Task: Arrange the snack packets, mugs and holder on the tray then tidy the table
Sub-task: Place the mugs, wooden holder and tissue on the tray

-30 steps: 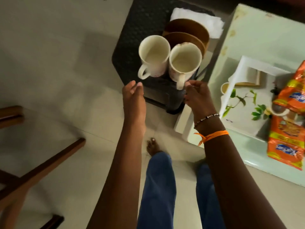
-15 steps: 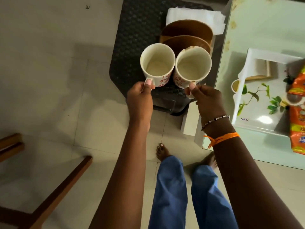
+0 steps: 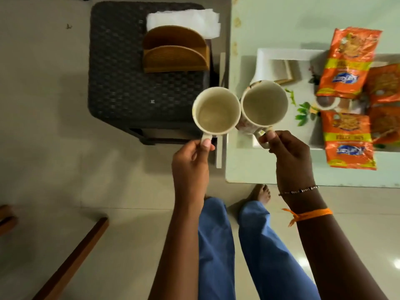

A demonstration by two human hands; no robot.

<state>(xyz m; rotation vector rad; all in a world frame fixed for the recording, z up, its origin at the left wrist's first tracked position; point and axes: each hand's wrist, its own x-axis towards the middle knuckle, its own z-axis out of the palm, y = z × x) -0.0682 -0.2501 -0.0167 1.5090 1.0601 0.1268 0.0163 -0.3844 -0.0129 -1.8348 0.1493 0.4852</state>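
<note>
My left hand (image 3: 191, 163) grips the handle of a white mug (image 3: 216, 111), held in the air over the gap between the stool and the table. My right hand (image 3: 285, 156) grips the handle of a second, patterned white mug (image 3: 264, 106), lifted above the left end of the white leaf-printed tray (image 3: 279, 55). The two mug rims touch. Both mugs look empty. A brown wooden holder (image 3: 175, 50) stands on the dark woven stool (image 3: 129, 79). Orange snack packets (image 3: 346, 63) lie on the tray's right part, another (image 3: 348, 140) overhangs its near rim.
The tray rests on a pale green table (image 3: 281, 20). White napkins (image 3: 184, 20) lie behind the holder on the stool. Wooden furniture legs (image 3: 71, 258) cross the tiled floor at lower left. My legs and bare feet stand near the table's corner.
Both hands took the mugs by their handles, lifted them off the stool and carried them right toward the tray. The view shifted right, showing more of the table.
</note>
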